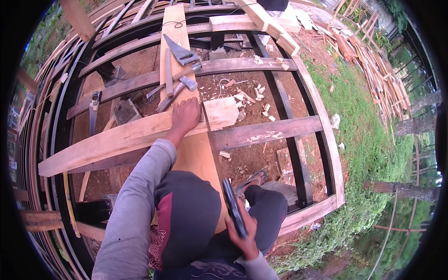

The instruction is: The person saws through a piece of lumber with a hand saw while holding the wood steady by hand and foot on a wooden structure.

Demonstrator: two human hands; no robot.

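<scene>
My right hand point(243, 233) is closed round the black handle of a handsaw point(234, 207). Its thin blade, seen almost edge-on, runs forward and crosses a thick pale wooden beam point(112, 135) near the beam's right end. Curled on top of that beam, just left of the blade, my left hand point(187, 115) grips it. Beneath the beam lies a long plank point(198, 156), with my knee over its near part. Farther along the plank rest a second handsaw point(181, 53), a hatchet-like tool point(177, 92) with a metal head, and narrow wood strips point(168, 70).
A frame of dark beams point(261, 133) surrounds me, with gaps down to bare soil. Wood offcuts point(256, 93) are scattered there. Another saw point(94, 112) hangs at the left. Grass point(364, 154) and a lumber pile point(373, 65) lie to the right.
</scene>
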